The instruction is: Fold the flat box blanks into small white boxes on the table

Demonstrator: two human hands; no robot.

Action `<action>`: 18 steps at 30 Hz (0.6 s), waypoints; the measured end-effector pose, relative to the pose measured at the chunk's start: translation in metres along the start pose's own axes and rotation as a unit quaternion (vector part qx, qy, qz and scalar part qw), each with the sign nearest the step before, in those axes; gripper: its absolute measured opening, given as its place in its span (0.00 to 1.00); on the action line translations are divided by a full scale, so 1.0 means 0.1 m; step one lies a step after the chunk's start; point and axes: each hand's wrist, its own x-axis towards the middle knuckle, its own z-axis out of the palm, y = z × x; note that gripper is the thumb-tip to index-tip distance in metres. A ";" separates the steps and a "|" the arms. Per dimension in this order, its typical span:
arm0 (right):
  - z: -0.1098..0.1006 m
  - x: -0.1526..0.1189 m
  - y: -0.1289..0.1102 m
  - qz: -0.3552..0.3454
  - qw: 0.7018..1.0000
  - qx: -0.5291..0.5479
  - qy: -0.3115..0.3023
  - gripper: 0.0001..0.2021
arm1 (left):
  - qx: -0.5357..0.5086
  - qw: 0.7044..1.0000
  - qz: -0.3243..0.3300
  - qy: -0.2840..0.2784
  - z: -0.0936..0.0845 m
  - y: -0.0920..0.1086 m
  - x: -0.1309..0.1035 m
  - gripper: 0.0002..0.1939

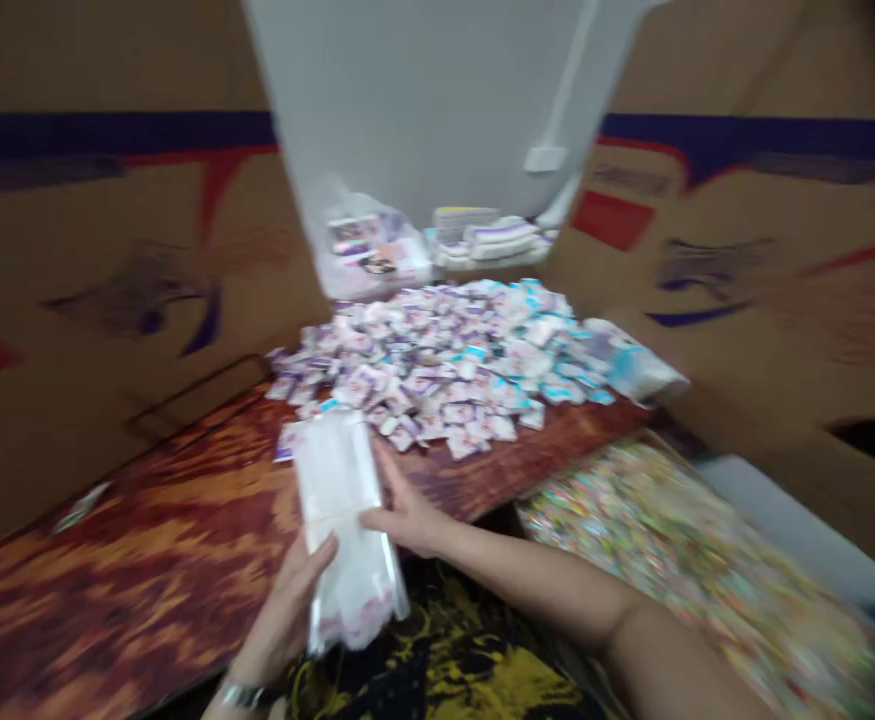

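Note:
Between my two hands is a stack of clear plastic bags point(339, 490), long and flat, with a thin band across its middle. My left hand point(294, 590) grips its left side, thumb on top. From the right, my right hand point(407, 505) holds the other edge, its thumb pressed on the upper face and the other fingers partly hidden behind. Just beyond the bags lies a heap of small white, purple and blue packets point(437, 370) on the table. The view is blurred, so their print cannot be read.
The table point(144, 560) has a red-brown patterned top. Large cardboard boxes point(107, 230) stand left and right. At the back are a filled plastic bag point(377, 250) and stacked packs point(493, 240). A box of colourful wrapped pieces point(677, 540) sits at lower right.

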 end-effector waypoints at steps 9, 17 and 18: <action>-0.72 -1.00 -0.37 0.059 0.959 -0.134 0.244 0.34 | 0.272 0.941 0.070 -0.187 0.61 -0.16 0.23 0.44; -1.60 -3.07 -1.05 0.177 0.750 -0.353 0.530 0.36 | 0.309 0.914 0.009 -0.263 0.85 -0.25 0.36 0.33; -1.62 -3.35 -1.09 0.198 0.709 -0.383 0.558 0.35 | 0.321 0.909 0.007 -0.264 0.85 -0.23 0.36 0.32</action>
